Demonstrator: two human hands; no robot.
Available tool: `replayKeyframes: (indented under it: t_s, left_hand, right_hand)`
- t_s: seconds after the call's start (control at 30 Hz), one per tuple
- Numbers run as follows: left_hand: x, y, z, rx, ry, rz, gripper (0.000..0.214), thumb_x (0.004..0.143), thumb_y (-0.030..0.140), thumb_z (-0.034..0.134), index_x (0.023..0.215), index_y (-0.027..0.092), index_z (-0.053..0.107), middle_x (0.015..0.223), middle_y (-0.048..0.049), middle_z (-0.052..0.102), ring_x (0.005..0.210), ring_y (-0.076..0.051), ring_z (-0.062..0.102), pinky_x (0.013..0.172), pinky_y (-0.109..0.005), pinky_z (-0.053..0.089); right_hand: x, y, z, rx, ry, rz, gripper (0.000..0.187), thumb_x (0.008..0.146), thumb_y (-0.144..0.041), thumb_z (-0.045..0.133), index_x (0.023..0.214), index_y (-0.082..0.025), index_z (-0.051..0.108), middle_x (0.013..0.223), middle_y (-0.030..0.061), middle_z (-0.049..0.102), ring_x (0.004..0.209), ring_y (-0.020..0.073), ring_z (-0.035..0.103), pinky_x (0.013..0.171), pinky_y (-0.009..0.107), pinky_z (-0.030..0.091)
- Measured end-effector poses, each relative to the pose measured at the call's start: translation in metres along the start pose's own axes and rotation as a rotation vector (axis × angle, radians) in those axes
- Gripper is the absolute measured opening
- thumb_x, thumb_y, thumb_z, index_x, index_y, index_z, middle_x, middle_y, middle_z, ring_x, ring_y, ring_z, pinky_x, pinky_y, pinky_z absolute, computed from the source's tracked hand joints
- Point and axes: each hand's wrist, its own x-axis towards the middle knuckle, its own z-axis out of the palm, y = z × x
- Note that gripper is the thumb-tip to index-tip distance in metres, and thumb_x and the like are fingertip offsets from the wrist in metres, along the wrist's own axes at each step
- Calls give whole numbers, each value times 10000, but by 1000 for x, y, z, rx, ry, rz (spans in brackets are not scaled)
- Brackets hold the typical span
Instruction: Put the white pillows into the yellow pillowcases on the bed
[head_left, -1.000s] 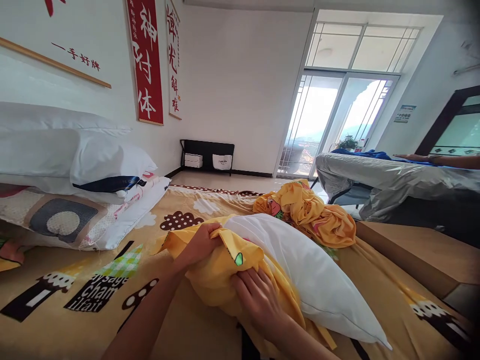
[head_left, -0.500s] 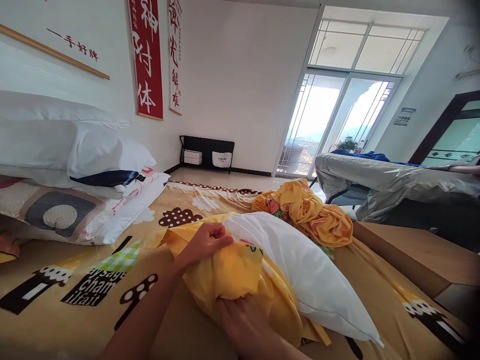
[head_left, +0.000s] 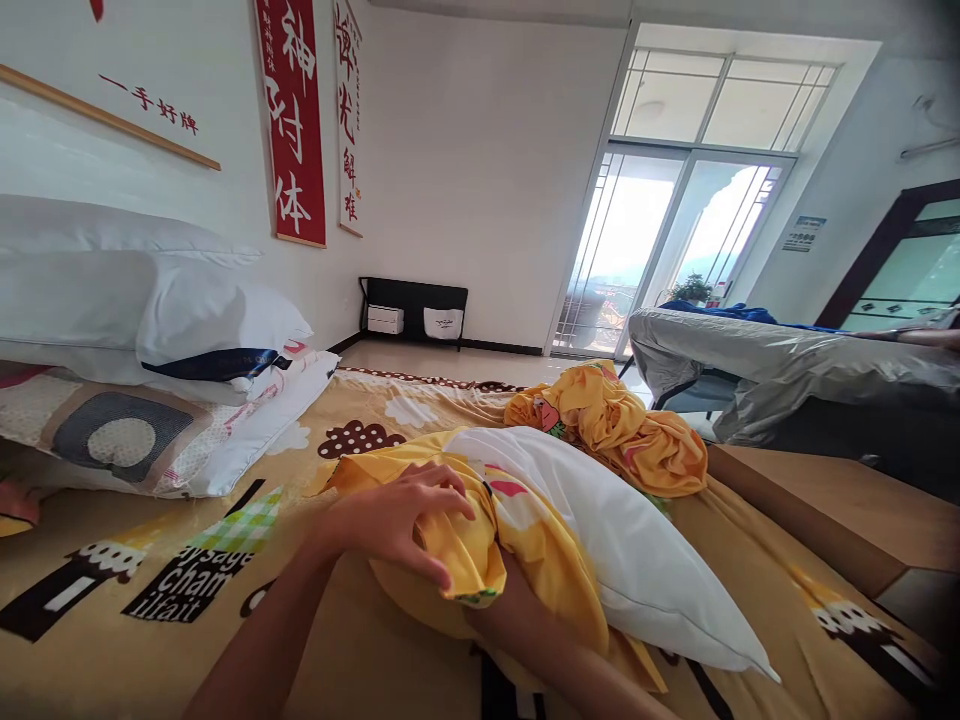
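A white pillow (head_left: 637, 560) lies on the bed, its near left part covered by a yellow pillowcase (head_left: 562, 560) with small coloured prints. Over the bunched edge of the case rests my left hand (head_left: 394, 515), fingers curved and spread apart, thumb pointing down along the cloth. My right forearm (head_left: 547, 630) reaches into the opening of the yellow case. The cloth hides my right hand, so its fingers do not show.
A tan patterned bedsheet (head_left: 315, 660) spreads beneath everything. Crumpled yellow-orange fabric (head_left: 622, 420) lies beyond the pillow. Stacked pillows (head_left: 210, 310) stand at left. A brown box-like piece (head_left: 832, 500) and a plastic-covered table (head_left: 750, 350) stand at right.
My left hand has loosened from a closed grip and spread its fingers over the cloth. My right hand has pushed deeper into the case, out of sight; the case's edge has folded back.
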Motion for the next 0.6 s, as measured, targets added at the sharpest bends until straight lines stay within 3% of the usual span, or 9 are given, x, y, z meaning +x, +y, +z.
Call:
replayKeyframes:
  t_s: [0.07,0.17,0.27,0.37,0.47,0.6]
  left_hand:
    - [-4,8,2,108,-105,13,622,666,386,738,1249,292,541,1360,-50,485,1242,-270,442,1087,-407,261]
    - [-1,14,12,256,-55,-45,577,709,187,648,1257,296,504,1354,-40,503,1231,-257,470,1073,-434,269]
    - [8,8,21,328,47,-66,377,753,78,499,1083,251,557,1132,-33,615,1057,-212,571,972,-375,360]
    - [14,-5,20,254,21,-44,199,722,67,475,854,205,532,898,-20,623,861,-177,596,785,-272,418]
    - [9,-15,11,140,-29,-2,132,673,71,491,693,195,450,771,3,579,731,-144,566,666,-227,395]
    - [0,-8,-1,84,-64,29,137,628,57,509,641,187,469,753,7,583,746,-145,565,689,-226,390]
  right_hand:
    - [2,3,1,-79,0,-12,470,865,-242,488,1335,-248,496,1185,40,670,1110,262,590,990,391,456]
    - [2,4,3,-277,-1,13,459,808,-186,531,1266,-192,563,1184,93,665,1085,285,604,929,378,484]
    - [-4,1,3,-437,-101,102,334,790,-113,510,1073,-174,675,1030,116,716,914,269,673,751,329,510]
    - [-17,-5,-3,-527,-257,191,252,785,-81,491,863,-161,717,822,120,734,736,242,691,599,287,449]
    - [-37,-3,-23,-530,-303,292,226,800,-119,487,812,-157,709,788,118,729,698,224,680,558,270,386]
    - [-55,18,-75,-253,-342,369,234,829,-299,518,678,-184,654,689,38,692,623,161,607,533,244,336]
